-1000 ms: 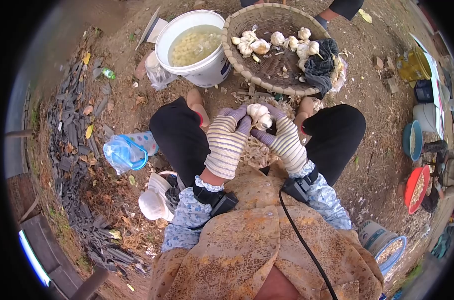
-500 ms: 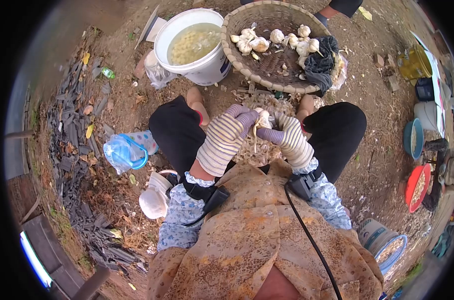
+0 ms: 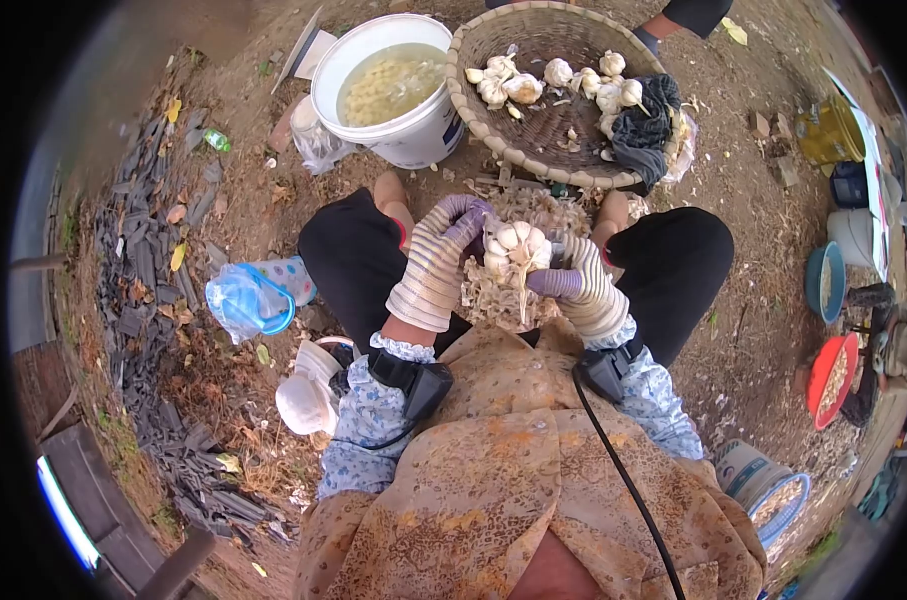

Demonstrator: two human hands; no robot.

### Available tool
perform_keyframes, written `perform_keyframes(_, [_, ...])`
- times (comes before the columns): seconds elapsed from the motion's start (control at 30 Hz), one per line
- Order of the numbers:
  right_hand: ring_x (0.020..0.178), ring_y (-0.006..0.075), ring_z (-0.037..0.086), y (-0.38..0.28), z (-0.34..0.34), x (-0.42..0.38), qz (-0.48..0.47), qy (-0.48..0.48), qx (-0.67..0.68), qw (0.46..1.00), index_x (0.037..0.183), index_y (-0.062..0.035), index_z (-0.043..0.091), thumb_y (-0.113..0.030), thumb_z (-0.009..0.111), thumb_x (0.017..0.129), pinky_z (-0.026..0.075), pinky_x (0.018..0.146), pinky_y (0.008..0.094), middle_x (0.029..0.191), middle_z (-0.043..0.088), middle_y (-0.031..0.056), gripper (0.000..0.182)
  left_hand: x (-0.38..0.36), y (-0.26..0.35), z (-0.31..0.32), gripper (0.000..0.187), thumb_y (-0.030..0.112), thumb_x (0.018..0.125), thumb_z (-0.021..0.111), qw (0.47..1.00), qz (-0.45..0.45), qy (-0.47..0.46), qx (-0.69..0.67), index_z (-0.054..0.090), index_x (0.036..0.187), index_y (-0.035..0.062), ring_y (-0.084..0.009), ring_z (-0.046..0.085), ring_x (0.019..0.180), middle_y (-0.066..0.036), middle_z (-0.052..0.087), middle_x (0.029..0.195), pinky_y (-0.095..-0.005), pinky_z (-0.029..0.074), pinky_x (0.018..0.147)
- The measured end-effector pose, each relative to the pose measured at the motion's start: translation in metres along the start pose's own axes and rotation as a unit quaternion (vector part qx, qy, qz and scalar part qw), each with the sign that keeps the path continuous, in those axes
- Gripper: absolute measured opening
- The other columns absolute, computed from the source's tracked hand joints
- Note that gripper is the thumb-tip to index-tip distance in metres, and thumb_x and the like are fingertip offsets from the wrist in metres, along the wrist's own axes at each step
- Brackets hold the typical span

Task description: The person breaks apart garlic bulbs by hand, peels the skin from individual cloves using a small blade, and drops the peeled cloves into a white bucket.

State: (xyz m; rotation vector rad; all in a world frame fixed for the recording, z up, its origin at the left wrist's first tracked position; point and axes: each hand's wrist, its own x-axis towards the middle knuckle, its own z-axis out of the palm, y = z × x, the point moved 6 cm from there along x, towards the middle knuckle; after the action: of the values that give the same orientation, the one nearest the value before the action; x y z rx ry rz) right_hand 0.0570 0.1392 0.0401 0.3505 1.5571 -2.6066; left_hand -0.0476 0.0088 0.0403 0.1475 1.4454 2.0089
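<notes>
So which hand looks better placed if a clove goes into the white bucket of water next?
Probably the left hand: it is nearer the white bucket, which stands ahead and to the left. The right hand is farther off, with its thumb against the garlic bulb.

no words, brands or numbers can be read. the white bucket [image 3: 409, 150] carries dark blue markings [image 3: 450, 133], too small to make out.

Gloves [image 3: 428, 280] are cream with thin dark stripes and purple fingers, sleeves [image 3: 368, 410] pale blue floral, bucket [image 3: 418, 140] white, basin [image 3: 833, 380] bright red.
</notes>
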Motion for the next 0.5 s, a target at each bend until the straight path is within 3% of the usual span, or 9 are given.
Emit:
perform_keyframes(0.03, [0.086, 0.0090, 0.061, 0.000, 0.002, 0.000, 0.006, -0.023, -0.020, 0.999, 0.112, 0.0040, 0.064, -0.009, 0.073, 0.074, 0.047, 0.078, 0.0233, 0.098, 0.068, 0.0035, 0.042, 0.001, 0.001, -0.002, 0.012, 0.011, 0.093, 0.059, 0.995, -0.011, 0.014, 0.099, 0.062, 0.101, 0.0023, -0.0069, 0.055, 0.074, -0.002, 0.063, 0.087, -0.0221, 0.047, 0.067])
perform_keyframes(0.07, [0.086, 0.0090, 0.061, -0.001, 0.004, -0.001, 0.006, -0.024, -0.021, 0.999, 0.112, 0.0040, 0.064, -0.009, 0.073, 0.074, 0.047, 0.078, 0.0233, 0.098, 0.068, 0.0035, 0.042, 0.004, -0.005, -0.005, 0.012, 0.011, 0.093, 0.059, 0.995, -0.010, 0.014, 0.098, 0.062, 0.101, 0.0023, -0.0069, 0.055, 0.074, -0.002, 0.063, 0.087, -0.0221, 0.047, 0.067])
perform_keyframes(0.13, [0.087, 0.0094, 0.061, -0.012, 0.012, -0.002, 0.000, -0.021, -0.024, 0.999, 0.114, 0.0040, 0.064, -0.008, 0.073, 0.074, 0.047, 0.079, 0.0228, 0.100, 0.068, 0.0035, 0.042, 0.011, -0.006, -0.006, 0.011, 0.008, 0.092, 0.059, 0.979, 0.076, 0.022, 0.189, 0.062, 0.101, 0.0024, -0.0077, 0.056, 0.077, -0.002, 0.063, 0.088, -0.0229, 0.048, 0.069])
perform_keyframes(0.2, [0.088, 0.0097, 0.061, -0.002, 0.008, 0.000, -0.003, -0.016, 0.002, 1.000, 0.114, 0.0041, 0.063, -0.008, 0.073, 0.075, 0.048, 0.080, 0.0232, 0.100, 0.068, 0.0035, 0.042, 0.011, -0.014, -0.010, 0.012, 0.007, 0.092, 0.059, 0.980, 0.059, 0.026, 0.186, 0.062, 0.102, 0.0017, -0.0088, 0.057, 0.078, -0.002, 0.063, 0.089, -0.0235, 0.049, 0.070])
perform_keyframes(0.27, [0.088, 0.0100, 0.062, 0.003, 0.005, 0.002, -0.006, -0.013, 0.029, 0.999, 0.115, 0.0041, 0.063, -0.008, 0.072, 0.076, 0.048, 0.080, 0.0235, 0.100, 0.068, 0.0035, 0.042, 0.012, -0.025, -0.017, 0.013, 0.009, 0.092, 0.060, 0.997, -0.002, 0.039, 0.061, 0.062, 0.103, 0.0012, -0.0094, 0.057, 0.078, -0.003, 0.064, 0.088, -0.0234, 0.049, 0.070])
perform_keyframes(0.33, [0.092, 0.0103, 0.061, -0.004, 0.008, 0.002, 0.025, -0.010, -0.018, 0.999, 0.119, 0.0034, 0.061, -0.008, 0.072, 0.077, 0.047, 0.085, 0.0246, 0.104, 0.067, 0.0032, 0.045, 0.012, -0.039, -0.024, 0.014, 0.011, 0.093, 0.060, 0.999, -0.022, 0.042, 0.026, 0.062, 0.103, 0.0013, -0.0092, 0.058, 0.077, -0.003, 0.064, 0.087, -0.0236, 0.049, 0.069])
perform_keyframes(0.37, [0.096, 0.0101, 0.060, -0.010, 0.015, 0.001, 0.013, 0.004, 0.024, 1.000, 0.123, 0.0032, 0.058, -0.007, 0.072, 0.078, 0.046, 0.089, 0.0249, 0.108, 0.066, 0.0033, 0.048, 0.014, -0.046, -0.028, 0.015, 0.012, 0.094, 0.059, 0.998, -0.041, 0.045, -0.009, 0.062, 0.104, 0.0015, -0.0091, 0.059, 0.076, -0.004, 0.064, 0.085, -0.0238, 0.049, 0.068])
perform_keyframes(0.47, [0.100, 0.0098, 0.059, -0.006, 0.013, 0.006, 0.029, 0.015, -0.041, 0.999, 0.125, 0.0031, 0.057, -0.007, 0.072, 0.079, 0.045, 0.091, 0.0247, 0.111, 0.065, 0.0039, 0.050, 0.014, -0.021, -0.041, 0.023, 0.019, 0.096, 0.057, 0.997, 0.018, 0.065, 0.043, 0.062, 0.107, -0.0011, -0.0112, 0.062, 0.070, -0.006, 0.066, 0.085, -0.0255, 0.052, 0.062])
perform_keyframes(0.5, [0.098, 0.0096, 0.059, -0.010, 0.017, 0.005, 0.022, 0.021, -0.024, 0.999, 0.124, 0.0032, 0.057, -0.009, 0.073, 0.080, 0.045, 0.090, 0.0250, 0.109, 0.066, 0.0039, 0.049, 0.014, -0.015, -0.036, 0.034, 0.028, 0.097, 0.057, 0.999, 0.032, 0.027, 0.000, 0.058, 0.117, 0.0004, -0.0102, 0.060, 0.064, -0.007, 0.065, 0.081, -0.0249, 0.050, 0.056])
